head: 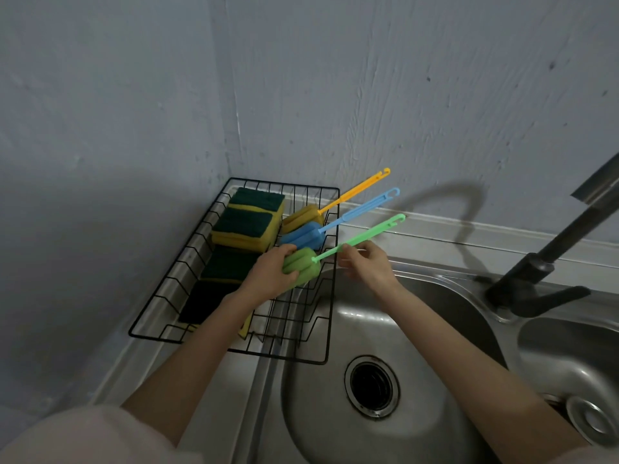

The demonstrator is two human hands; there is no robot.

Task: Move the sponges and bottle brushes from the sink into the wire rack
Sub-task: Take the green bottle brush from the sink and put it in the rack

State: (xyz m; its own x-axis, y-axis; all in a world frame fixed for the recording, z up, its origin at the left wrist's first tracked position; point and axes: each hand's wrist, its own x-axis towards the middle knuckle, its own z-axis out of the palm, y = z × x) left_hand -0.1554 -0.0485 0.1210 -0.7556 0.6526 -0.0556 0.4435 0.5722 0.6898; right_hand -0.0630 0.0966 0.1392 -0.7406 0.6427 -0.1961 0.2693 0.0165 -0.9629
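A black wire rack [160, 333] stands on the counter left of the steel sink [338, 406]. Several yellow-and-green sponges [246, 224] lie along its left side. A yellow bottle brush [303, 216] and a blue bottle brush [303, 236] lie in the rack's far right part, with their handles sticking out over the rim. My left hand [271, 272] grips the foam head of a green bottle brush [303, 266] just above the rack. My right hand [363, 262] pinches its thin green handle.
A dark faucet [542, 262] rises at the right, between the left basin and a second basin [569, 356]. The left basin shows its round drain [371, 385]. Grey walls meet in a corner behind the rack.
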